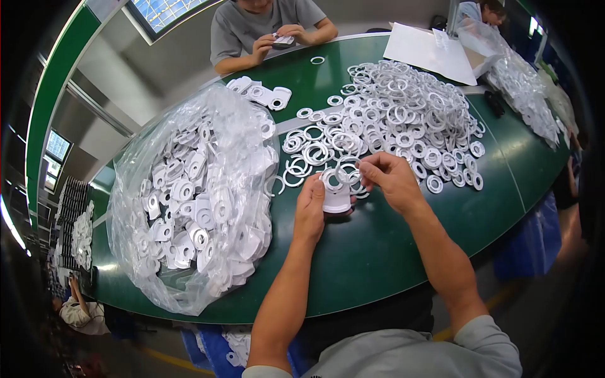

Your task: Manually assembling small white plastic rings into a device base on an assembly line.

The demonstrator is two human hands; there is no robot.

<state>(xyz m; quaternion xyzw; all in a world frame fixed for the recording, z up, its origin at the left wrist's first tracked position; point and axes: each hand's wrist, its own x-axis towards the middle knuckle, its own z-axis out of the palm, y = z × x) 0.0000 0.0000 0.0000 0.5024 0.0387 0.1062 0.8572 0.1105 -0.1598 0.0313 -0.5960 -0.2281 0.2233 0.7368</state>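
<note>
White flanged part point(338, 200) gripped in left hand point(308, 211) over green counter point(378, 264) | thin white ring point(337, 170) pinched by right hand point(394, 181) at the part's upper end | white rings point(403, 116) heaped beyond | clear bag point(129, 242) of white parts point(201, 217) set leftward

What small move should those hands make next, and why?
Probably ease the white ring toward the white plate's round opening: the right hand pinches the ring close beside it, while the left hand holds the plate.
</note>
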